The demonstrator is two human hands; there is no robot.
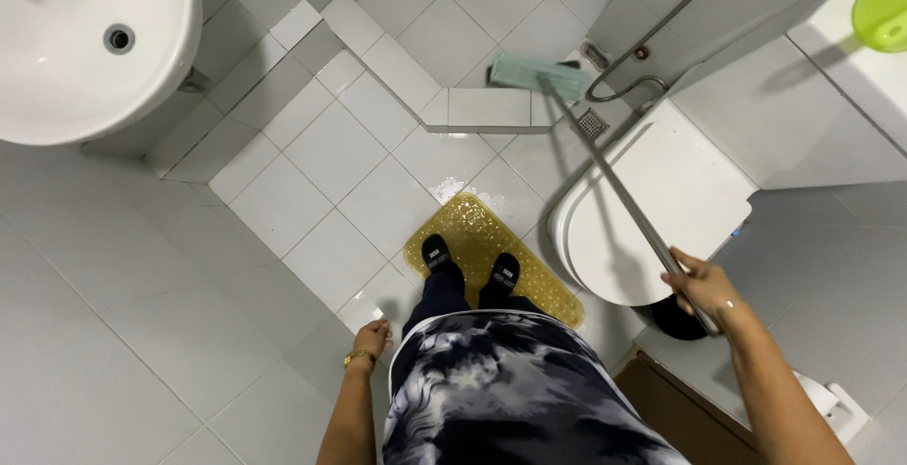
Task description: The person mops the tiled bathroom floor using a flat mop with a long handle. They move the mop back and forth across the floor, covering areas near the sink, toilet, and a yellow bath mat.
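The right hand (702, 287) is wrapped around the upper part of a long grey mop handle (614, 181), fingers closed about the pole, near the front edge of the closed white toilet lid (661, 200). The handle slants away from the person and across the lid to a flat pale-green mop head (535, 74), which lies on the low tiled kerb (477, 109) at the corner of the shower area, just beside a small square floor drain (592, 124). The left hand (374, 337) hangs by the person's hip with a gold bracelet (359, 359) at the wrist; its fingers look loosely curled and holding nothing, though the angle makes that hard to confirm. The person stands in black shoes (470, 262) on a translucent yellow bath mat (491, 252) laid on the white tiled floor (331, 163), with a wet patch at the mat's far edge. A round white basin (85, 49) sits at the upper left, well apart from the mop. A lime-green container (883, 7) rests on a white ledge at the upper right.
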